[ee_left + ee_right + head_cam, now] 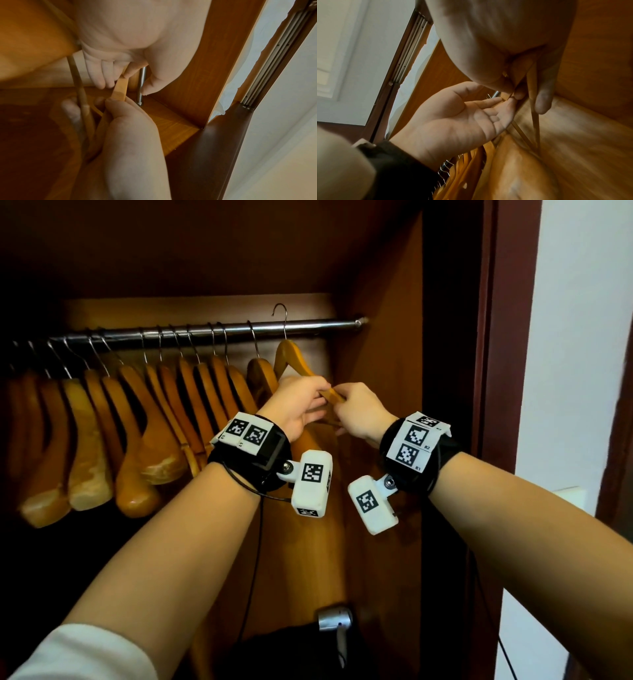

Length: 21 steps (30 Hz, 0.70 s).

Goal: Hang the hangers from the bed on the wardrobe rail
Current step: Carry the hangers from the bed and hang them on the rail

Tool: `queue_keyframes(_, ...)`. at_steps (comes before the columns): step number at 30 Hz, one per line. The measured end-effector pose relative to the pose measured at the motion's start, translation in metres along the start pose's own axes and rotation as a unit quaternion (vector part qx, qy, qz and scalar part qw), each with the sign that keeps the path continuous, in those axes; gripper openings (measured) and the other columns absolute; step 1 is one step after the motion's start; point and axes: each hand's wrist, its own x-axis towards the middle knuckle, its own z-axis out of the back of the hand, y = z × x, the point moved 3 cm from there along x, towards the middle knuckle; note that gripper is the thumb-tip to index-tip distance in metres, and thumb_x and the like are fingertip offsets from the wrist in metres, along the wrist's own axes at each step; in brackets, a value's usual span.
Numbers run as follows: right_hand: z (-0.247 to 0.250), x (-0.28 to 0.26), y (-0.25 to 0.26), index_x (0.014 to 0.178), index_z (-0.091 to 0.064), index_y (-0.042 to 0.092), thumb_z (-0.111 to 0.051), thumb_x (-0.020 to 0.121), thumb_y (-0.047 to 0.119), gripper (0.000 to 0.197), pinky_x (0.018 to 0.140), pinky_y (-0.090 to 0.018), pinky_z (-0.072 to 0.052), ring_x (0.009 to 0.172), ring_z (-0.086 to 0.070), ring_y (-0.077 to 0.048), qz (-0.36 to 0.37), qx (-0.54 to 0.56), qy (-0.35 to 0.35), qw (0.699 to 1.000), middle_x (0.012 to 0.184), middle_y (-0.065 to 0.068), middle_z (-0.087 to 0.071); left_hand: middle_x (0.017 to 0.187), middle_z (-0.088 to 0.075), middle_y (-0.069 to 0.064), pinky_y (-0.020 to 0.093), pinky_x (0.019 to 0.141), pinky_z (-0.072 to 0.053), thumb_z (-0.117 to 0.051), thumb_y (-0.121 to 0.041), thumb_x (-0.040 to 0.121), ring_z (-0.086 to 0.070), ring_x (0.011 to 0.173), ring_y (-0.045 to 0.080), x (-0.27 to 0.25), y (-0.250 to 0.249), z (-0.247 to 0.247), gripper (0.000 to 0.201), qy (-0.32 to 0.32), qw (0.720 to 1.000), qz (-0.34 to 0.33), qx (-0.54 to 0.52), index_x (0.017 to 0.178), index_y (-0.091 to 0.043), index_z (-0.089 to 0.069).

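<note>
Both hands hold one wooden hanger (289, 354) up at the right end of the steel wardrobe rail (322, 324). Its wire hook (281, 311) stands above the rail, with the shaft crossing in front of it. My left hand (303, 402) pinches the hanger's near arm (120, 86) between thumb and fingers. My right hand (358, 409) grips the same arm just to the right, and its fingers (542, 97) curl round the wood. Several other wooden hangers (137, 419) hang along the rail to the left.
The wardrobe's right side wall (383, 364) is close beside my right hand, with the dark door frame (496, 405) beyond it. A short bare stretch of rail ends at a metal cap (139, 102). Below lie a silver appliance (334, 618) and a dark bundle (284, 648).
</note>
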Motion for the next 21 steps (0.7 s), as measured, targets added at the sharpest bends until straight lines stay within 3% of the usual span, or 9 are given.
queue_keyframes(5,-0.009,0.001,-0.004,0.093,-0.068,0.013,-0.046,0.09,0.01,0.023,0.061,-0.051,-0.061,0.07,-0.07,-0.035,0.004,-0.018,0.006,1.0,0.084,-0.015,-0.066,0.111,-0.059,0.008,0.032,0.084,-0.052,-0.062,-0.007,0.087,-0.058,0.108,0.02,-0.001,0.0,0.004,0.02,-0.01,1.0,-0.01,0.026,0.104,-0.012,-0.053)
queue_keyframes(8,-0.015,-0.001,-0.009,0.103,-0.069,0.013,-0.044,0.089,0.007,0.029,0.059,-0.05,-0.061,0.07,-0.072,-0.034,-0.009,-0.017,0.027,0.999,0.09,-0.017,-0.068,0.114,-0.06,0.01,0.034,0.091,-0.05,-0.063,-0.009,0.084,-0.059,0.104,0.02,-0.003,0.003,0.005,0.023,-0.005,0.999,-0.014,0.049,0.106,-0.011,-0.056)
queue_keyframes(10,-0.017,-0.004,-0.011,0.108,-0.068,0.012,-0.042,0.088,0.003,0.035,0.061,-0.051,-0.061,0.074,-0.072,-0.034,-0.015,-0.011,0.034,0.999,0.095,-0.017,-0.069,0.093,-0.061,0.007,0.033,0.087,-0.045,-0.062,-0.007,0.083,-0.057,0.088,0.016,-0.008,0.002,0.004,0.011,0.0,0.998,-0.019,0.063,0.089,-0.015,-0.058)
queue_keyframes(12,-0.018,-0.006,-0.009,0.113,-0.067,0.01,-0.039,0.085,-0.002,0.041,0.063,-0.052,-0.061,0.078,-0.072,-0.035,-0.022,-0.002,0.043,0.999,0.099,-0.018,-0.069,0.074,-0.05,0.004,0.032,0.076,-0.04,-0.06,-0.006,0.081,-0.05,0.075,0.016,-0.013,-0.002,0.003,0.014,0.001,0.996,-0.033,0.087,0.075,-0.017,-0.054)
queue_keyframes(17,-0.02,-0.013,-0.008,0.114,-0.065,0.01,-0.037,0.088,-0.002,0.04,0.058,-0.051,-0.061,0.079,-0.072,-0.032,-0.034,-0.011,0.038,0.999,0.098,-0.017,-0.067,0.083,-0.049,0.007,0.031,0.071,-0.04,-0.061,-0.006,0.083,-0.05,0.078,0.015,-0.027,-0.006,0.008,0.008,0.017,0.995,-0.049,0.09,0.085,-0.012,-0.057)
queue_keyframes(21,-0.023,-0.023,-0.019,0.118,-0.063,0.015,-0.037,0.095,0.002,0.037,0.051,-0.039,-0.06,0.066,-0.063,-0.02,-0.06,-0.02,0.024,0.998,0.083,-0.007,-0.059,0.101,-0.057,0.001,0.031,0.088,-0.042,-0.063,-0.008,0.087,-0.05,0.092,0.011,-0.036,-0.003,0.011,0.038,0.028,0.995,-0.047,0.085,0.125,-0.014,-0.06)
